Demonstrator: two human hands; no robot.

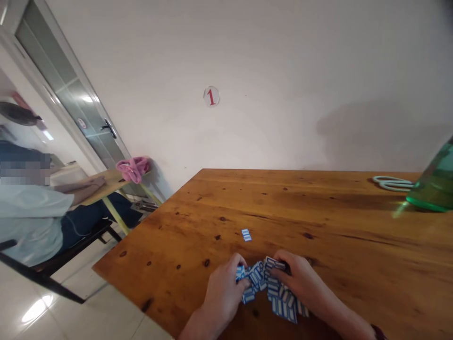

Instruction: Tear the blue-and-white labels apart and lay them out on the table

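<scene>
A loose pile of small blue-and-white label strips (257, 276) lies on the wooden table in front of me, several pieces overlapping. At its left end my left hand (226, 283) is closed, thumb and fingers pinching some of the strips. My right hand (299, 274) is closed over the pile's right part, its thumb pressing on a strip and its fingertips partly hidden. More strips (284, 309) hang together below that hand. A separate small piece of the same print (246, 234) lies flat on the table, beyond both hands and touching neither.
The wooden table (247, 198) meets a white wall (269, 94) bearing a round number sign (211, 97). At far right stand a green bottle (435, 184) and a coiled white cable (391, 183). To the left, a seated person (35, 212) is at another table holding a pink cloth item (133, 168).
</scene>
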